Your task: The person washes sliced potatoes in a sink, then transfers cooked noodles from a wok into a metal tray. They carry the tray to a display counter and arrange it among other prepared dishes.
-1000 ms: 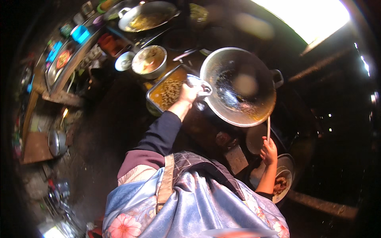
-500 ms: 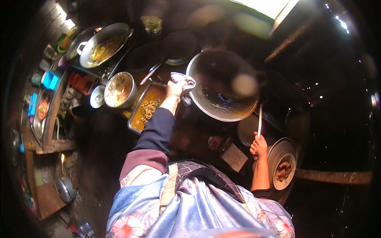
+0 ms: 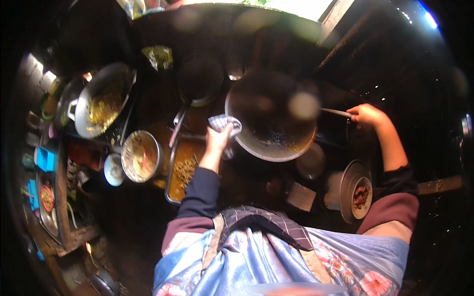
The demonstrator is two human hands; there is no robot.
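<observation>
Head view: left hand (image 3: 217, 139) clamps cloth (image 3: 223, 122) on wok (image 3: 270, 116) rim; right hand (image 3: 366, 114) grips utensil (image 3: 336, 112), long axis pointing left into wok.

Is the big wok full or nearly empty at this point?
Nearly empty: the wok shows a mostly bare dark inside, with only a thin layer of yellowish residue along its lower edge.

The left hand (image 3: 217, 140) grips a cloth (image 3: 224, 123) at the wok (image 3: 271, 118) rim. The right hand (image 3: 368, 114) holds a utensil (image 3: 335, 112) over it. A tray (image 3: 183, 170) lies beside.
</observation>
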